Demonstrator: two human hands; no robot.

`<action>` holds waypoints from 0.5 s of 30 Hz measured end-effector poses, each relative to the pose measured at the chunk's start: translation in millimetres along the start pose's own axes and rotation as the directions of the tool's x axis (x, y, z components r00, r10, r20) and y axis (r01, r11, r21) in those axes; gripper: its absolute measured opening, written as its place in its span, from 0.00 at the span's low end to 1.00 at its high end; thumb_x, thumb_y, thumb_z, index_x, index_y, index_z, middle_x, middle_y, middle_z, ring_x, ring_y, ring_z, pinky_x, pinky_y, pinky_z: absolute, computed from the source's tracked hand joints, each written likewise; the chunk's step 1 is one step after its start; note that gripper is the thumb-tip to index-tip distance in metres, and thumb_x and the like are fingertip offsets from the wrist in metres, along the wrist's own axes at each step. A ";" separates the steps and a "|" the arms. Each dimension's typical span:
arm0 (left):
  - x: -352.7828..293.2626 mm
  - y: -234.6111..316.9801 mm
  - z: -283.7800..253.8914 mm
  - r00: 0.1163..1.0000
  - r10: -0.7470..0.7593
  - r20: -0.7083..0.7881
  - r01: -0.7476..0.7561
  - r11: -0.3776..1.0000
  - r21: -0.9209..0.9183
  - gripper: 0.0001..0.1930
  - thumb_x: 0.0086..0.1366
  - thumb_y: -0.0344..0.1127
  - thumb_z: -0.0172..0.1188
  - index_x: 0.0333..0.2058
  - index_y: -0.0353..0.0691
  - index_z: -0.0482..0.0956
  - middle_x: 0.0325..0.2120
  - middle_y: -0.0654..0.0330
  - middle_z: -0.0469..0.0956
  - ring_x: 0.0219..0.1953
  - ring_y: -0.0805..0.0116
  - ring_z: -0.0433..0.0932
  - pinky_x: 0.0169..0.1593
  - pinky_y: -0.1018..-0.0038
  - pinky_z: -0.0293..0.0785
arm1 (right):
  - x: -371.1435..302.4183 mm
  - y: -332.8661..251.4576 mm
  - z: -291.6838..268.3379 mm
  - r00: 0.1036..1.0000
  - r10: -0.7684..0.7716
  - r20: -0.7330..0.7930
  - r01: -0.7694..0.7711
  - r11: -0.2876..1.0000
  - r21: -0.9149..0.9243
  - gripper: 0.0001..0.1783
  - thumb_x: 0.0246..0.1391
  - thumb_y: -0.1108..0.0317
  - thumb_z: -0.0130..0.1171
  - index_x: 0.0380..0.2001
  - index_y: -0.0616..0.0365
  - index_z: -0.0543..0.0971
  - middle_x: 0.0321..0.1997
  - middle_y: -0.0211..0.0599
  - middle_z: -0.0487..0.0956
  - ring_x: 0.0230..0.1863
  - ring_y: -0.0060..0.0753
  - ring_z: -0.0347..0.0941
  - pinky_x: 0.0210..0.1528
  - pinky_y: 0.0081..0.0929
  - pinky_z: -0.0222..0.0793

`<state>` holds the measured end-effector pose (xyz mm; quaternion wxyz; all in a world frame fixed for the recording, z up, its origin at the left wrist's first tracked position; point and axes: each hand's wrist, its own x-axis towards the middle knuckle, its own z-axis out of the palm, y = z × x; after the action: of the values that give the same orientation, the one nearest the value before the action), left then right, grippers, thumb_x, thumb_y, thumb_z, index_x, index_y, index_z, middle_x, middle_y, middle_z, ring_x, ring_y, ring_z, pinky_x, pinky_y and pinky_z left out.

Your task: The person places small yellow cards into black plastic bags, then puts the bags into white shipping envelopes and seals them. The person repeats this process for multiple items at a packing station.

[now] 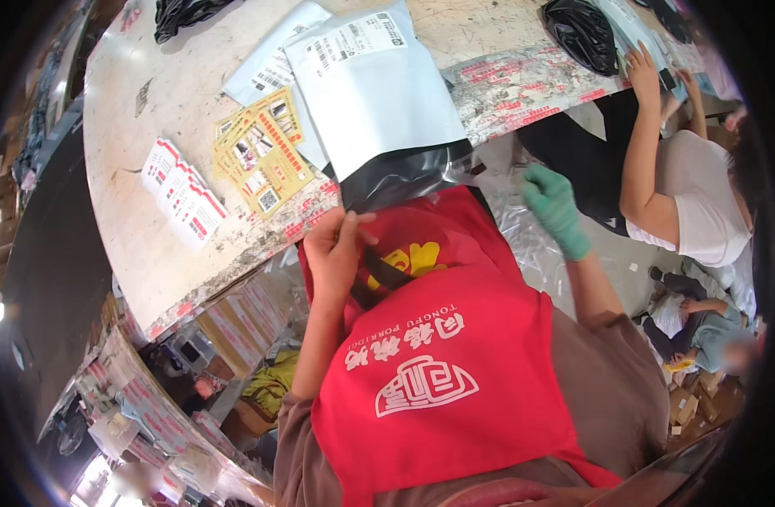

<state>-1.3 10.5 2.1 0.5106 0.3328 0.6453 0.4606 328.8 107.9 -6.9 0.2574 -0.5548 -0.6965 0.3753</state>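
Observation:
A white mailing bag (pixel 379 93) with a printed label lies on the worktable, its black-lined mouth (pixel 404 173) hanging over the near edge toward me. My left hand (pixel 335 249) is bare and closed, thumb and forefinger pinching the bag's near left corner. To the right of the bag, off the table edge, my right hand (pixel 552 207) is raised in a green glove. Its fingers are curled in; whether anything is inside them is hidden. Beneath the first bag rests a second white mailing bag (pixel 265 72). Yellow printed cards (pixel 265 156) lie left of the bags.
White and red printed slips (pixel 183 194) lie farther left on the worktable (pixel 121 110). Black plastic bundles (pixel 580 34) sit toward the far side. A co-worker (pixel 687 182) works at the right. Clear plastic scraps (pixel 531 253) lie below the edge, and boxes (pixel 244 325) stand under the table.

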 end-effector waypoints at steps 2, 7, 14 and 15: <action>-4.9 -9.9 -7.6 0.999 -0.026 0.031 0.028 0.997 -0.070 0.08 0.71 0.30 0.53 0.36 0.31 0.79 0.30 0.57 0.84 0.19 0.82 0.73 0.22 0.84 0.66 | -35.3 93.6 -48.1 0.993 0.114 0.019 -0.099 0.921 -0.377 0.07 0.53 0.67 0.58 0.30 0.60 0.78 0.26 0.50 0.78 0.28 0.48 0.78 0.31 0.39 0.72; 0.8 15.2 -50.0 0.913 0.393 -0.110 -0.210 0.682 0.700 0.19 0.58 0.28 0.66 0.50 0.35 0.78 0.44 0.47 0.81 0.41 0.61 0.84 0.41 0.71 0.79 | -19.9 92.6 -81.7 0.827 -0.498 -0.262 0.185 0.680 -0.709 0.16 0.47 0.70 0.68 0.42 0.56 0.81 0.37 0.41 0.83 0.37 0.44 0.81 0.39 0.36 0.77; 60.6 42.8 -27.4 0.494 0.586 0.642 -0.793 0.000 0.610 0.25 0.52 0.20 0.55 0.51 0.40 0.79 0.57 0.53 0.73 0.62 0.54 0.70 0.64 0.58 0.63 | 97.4 -37.7 21.8 0.449 -0.858 0.250 0.851 0.326 -0.411 0.23 0.49 0.72 0.61 0.50 0.46 0.78 0.57 0.33 0.75 0.59 0.40 0.71 0.58 0.35 0.70; 63.4 34.0 -26.6 0.552 0.593 0.586 -0.795 0.162 0.584 0.24 0.55 0.20 0.55 0.52 0.40 0.79 0.55 0.51 0.74 0.59 0.52 0.72 0.63 0.61 0.64 | 97.3 -31.4 29.7 0.504 -0.844 0.183 0.853 0.452 -0.262 0.19 0.50 0.72 0.61 0.48 0.50 0.79 0.54 0.37 0.77 0.55 0.43 0.74 0.56 0.35 0.71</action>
<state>-44.7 72.8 12.9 0.0934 0.8315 0.4865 0.2515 263.1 191.6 -4.6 0.3075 -0.1626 -0.9336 0.0866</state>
